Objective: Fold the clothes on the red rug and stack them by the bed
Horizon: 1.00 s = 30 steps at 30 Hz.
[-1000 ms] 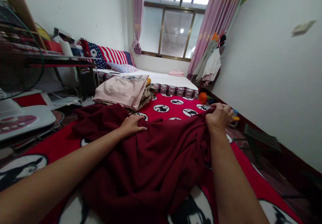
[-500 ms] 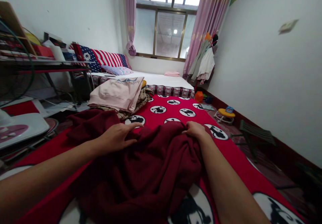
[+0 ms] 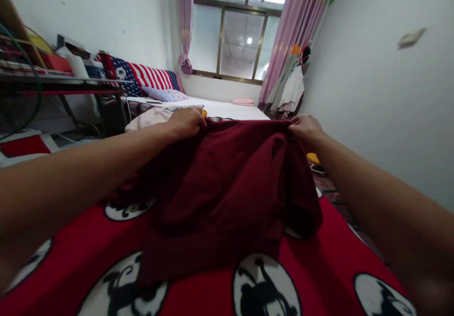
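A dark red garment, which looks like a sweatshirt, hangs stretched between my two hands above a red blanket with white round cartoon patches. My left hand is closed on its upper left edge. At the upper right edge, my right hand pinches the cloth. The lower part droops toward the blanket, and a sleeve-like fold falls below my right hand. Behind my left wrist a pale pink folded garment shows in part; the cloth and my arm hide the rest.
At the back, a bed with a white sheet stands under the window, with a patterned pillow on it. A cluttered desk is on the left. Clothes hang by the curtain, and a yellow stool stands at right.
Both hands have risen and moved apart, lifting the dark red garment from a crumpled heap into a stretched, hanging sheet. My left hand has closed on its edge.
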Each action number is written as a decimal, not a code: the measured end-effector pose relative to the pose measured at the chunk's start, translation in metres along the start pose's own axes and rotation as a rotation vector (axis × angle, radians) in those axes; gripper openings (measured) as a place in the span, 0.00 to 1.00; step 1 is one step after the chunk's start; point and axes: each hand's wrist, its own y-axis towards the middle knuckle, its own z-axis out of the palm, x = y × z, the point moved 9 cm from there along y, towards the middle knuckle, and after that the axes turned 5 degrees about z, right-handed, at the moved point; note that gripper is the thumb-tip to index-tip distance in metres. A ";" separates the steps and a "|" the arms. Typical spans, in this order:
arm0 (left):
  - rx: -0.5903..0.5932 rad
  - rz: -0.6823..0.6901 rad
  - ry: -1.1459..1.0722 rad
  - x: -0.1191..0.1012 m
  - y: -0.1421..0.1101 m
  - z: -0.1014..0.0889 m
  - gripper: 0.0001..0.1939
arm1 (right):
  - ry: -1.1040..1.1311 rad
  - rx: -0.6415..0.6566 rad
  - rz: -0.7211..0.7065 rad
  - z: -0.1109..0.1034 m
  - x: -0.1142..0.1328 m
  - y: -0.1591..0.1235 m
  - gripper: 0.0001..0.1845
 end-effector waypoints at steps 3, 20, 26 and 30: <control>-0.070 -0.063 0.083 0.003 0.016 0.019 0.24 | 0.055 -0.171 -0.126 0.012 0.014 -0.007 0.31; 0.213 0.459 -0.275 -0.113 -0.199 0.107 0.28 | -0.154 0.176 -0.598 0.093 -0.015 -0.221 0.39; 0.076 0.256 -0.417 -0.060 -0.152 0.064 0.12 | -0.066 0.124 -0.370 0.054 -0.047 -0.165 0.21; 0.031 -0.079 -0.560 0.017 -0.143 0.019 0.14 | 0.105 0.141 -0.323 -0.012 -0.063 -0.158 0.18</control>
